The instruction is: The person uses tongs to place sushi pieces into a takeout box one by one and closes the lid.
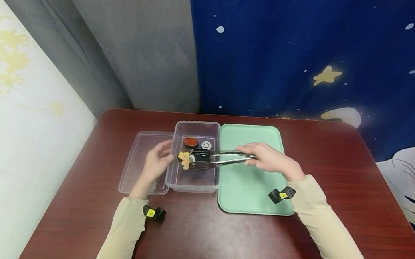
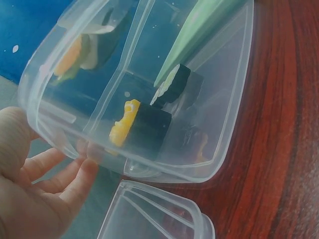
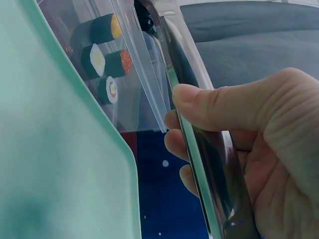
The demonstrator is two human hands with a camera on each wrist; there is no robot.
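Observation:
My right hand (image 1: 269, 157) grips metal tongs (image 3: 199, 149) with black tips, reaching left over a clear plastic container (image 1: 193, 188). Between the tips is a dark-wrapped sushi roll (image 1: 199, 157) with a pale, orange-tinged end; the left wrist view shows that orange end (image 2: 70, 59) through the plastic. My left hand (image 1: 155, 163) is at the container's left wall, fingers extended along its outside. Inside the container are a red-topped sushi piece (image 1: 190, 142), a small white-faced roll (image 1: 206, 145) and a yellow-topped roll (image 2: 124, 124), partly hidden by the tongs in the head view.
A green tray (image 1: 248, 195) lies just right of the container. The clear lid (image 1: 134, 166) rests flat at the left, beneath my left hand. All stand on a dark red wooden table (image 1: 200, 234), with grey and blue curtains (image 1: 260, 61) behind it.

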